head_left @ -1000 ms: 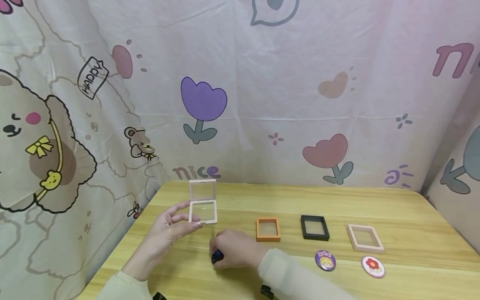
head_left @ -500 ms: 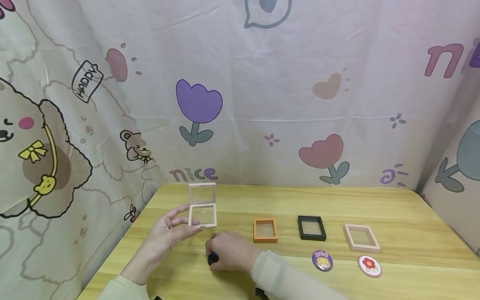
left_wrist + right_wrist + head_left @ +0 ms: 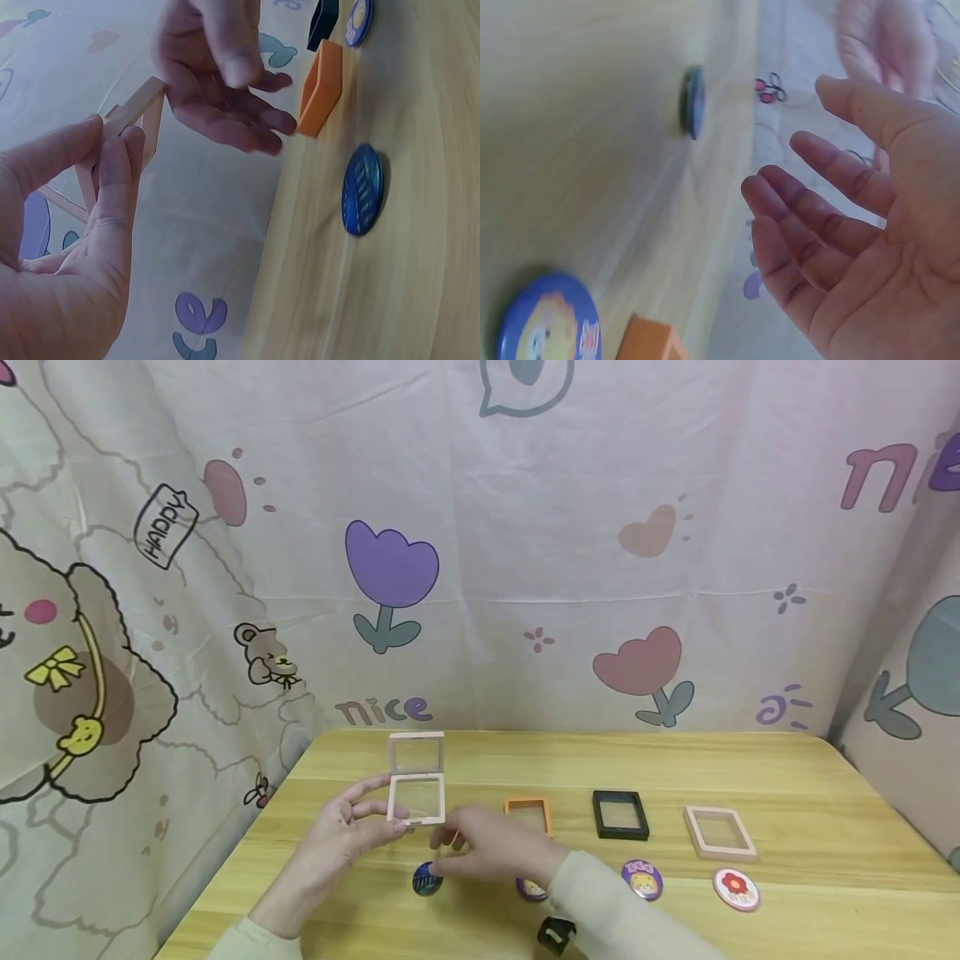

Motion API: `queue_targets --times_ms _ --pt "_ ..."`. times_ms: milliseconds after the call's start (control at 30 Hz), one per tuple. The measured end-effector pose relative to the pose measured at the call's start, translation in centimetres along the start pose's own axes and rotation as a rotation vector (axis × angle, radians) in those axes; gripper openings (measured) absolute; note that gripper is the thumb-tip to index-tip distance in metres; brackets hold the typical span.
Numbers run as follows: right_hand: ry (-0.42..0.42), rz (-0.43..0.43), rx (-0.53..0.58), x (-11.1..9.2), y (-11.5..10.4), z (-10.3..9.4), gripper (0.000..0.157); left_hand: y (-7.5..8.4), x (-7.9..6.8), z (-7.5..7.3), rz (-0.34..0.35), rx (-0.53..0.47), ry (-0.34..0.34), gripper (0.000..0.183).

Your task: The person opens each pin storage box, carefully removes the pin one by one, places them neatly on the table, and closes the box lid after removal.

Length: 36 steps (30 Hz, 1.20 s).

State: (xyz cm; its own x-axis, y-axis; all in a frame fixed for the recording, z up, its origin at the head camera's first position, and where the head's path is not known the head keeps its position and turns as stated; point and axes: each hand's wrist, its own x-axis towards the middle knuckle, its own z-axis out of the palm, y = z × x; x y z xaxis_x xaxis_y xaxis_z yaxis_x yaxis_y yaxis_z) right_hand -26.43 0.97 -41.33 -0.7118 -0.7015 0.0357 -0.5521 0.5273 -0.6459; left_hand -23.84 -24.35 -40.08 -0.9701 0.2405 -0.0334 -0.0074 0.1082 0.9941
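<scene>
My left hand (image 3: 330,847) pinches a hinged pale pink display frame (image 3: 417,774) by its side and lower edge, fingers behind and thumb in front. The frame is unfolded, its two clear panels standing one above the other, above the table. My right hand (image 3: 498,847) holds nothing; in the right wrist view its fingers (image 3: 832,225) are spread and loosely bent. In the left wrist view it overlaps the frame's far corner. Below both hands, a round blue button badge (image 3: 362,190) lies flat on the wood.
Right of the hands, an orange frame (image 3: 547,820), a black frame (image 3: 621,834) and a pale pink frame (image 3: 723,853) lie in a row. In front are a purple badge (image 3: 532,891) partly covered by my right arm, a purple bear badge (image 3: 642,881) and a red-flower badge (image 3: 736,890).
My right hand has let go of the blue badge, now lying on the table, and has moved up and right beside the frame. My left hand and the frame have shifted slightly right.
</scene>
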Motion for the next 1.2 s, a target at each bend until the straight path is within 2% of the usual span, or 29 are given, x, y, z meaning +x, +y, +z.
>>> queue_targets --times_ms 133,300,467,733,967,1200 --pt "0.036 -0.030 0.107 -1.4 0.5 -1.3 0.027 0.0 0.0 0.8 0.025 0.009 -0.037 0.084" --pt "0.079 -0.029 0.143 -3.4 1.4 -2.6 0.023 -0.1 0.0 2.1 0.048 -0.030 -0.109 0.087" --pt "0.126 -0.007 0.204 -5.7 2.2 -3.9 0.027 0.0 -0.2 3.9 0.048 -0.080 -0.155 0.088" --pt "0.300 -0.011 0.246 -9.0 3.2 -5.4 0.033 0.0 -0.1 6.8 0.020 -0.123 -0.206 0.091" --pt "0.316 0.045 0.367 -10.4 3.5 -5.7 0.042 -0.3 -0.1 8.9 0.019 -0.117 -0.238 0.091" --pt "0.348 0.053 0.384 -11.2 3.6 -5.7 0.040 -0.6 -0.1 10.7 0.037 -0.072 -0.258 0.089"
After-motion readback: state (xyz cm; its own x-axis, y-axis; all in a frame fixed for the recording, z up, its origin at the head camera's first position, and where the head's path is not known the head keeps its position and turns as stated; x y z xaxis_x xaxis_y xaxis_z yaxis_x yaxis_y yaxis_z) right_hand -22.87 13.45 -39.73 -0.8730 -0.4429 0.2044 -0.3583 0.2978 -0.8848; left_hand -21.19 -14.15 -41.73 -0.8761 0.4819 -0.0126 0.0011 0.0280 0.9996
